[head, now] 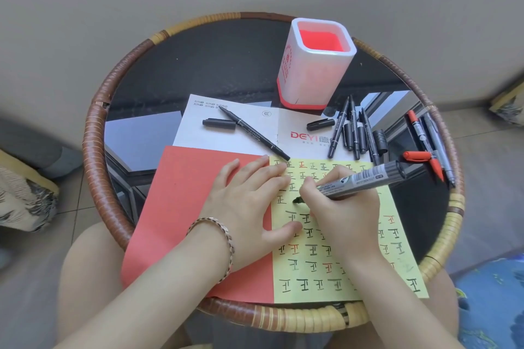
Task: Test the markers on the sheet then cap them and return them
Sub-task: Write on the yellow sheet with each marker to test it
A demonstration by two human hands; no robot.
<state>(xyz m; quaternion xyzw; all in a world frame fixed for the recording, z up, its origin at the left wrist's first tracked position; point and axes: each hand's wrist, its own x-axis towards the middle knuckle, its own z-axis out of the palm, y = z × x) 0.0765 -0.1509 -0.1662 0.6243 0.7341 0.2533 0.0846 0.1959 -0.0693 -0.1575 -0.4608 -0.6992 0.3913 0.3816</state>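
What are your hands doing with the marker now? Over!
Right hand grips thick marker, tip on yellow sheet. Left hand flat, pressing sheet. Uncapped pens lie loose beyond; nothing blocking.

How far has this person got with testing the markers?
Testing is well along: the yellow sheet is mostly covered in marks. Right now the right hand grips a thick marker with its tip on the sheet, while the left hand presses the paper flat. Capping and returning look undone: loose markers lie uncapped by the holder, which looks empty.
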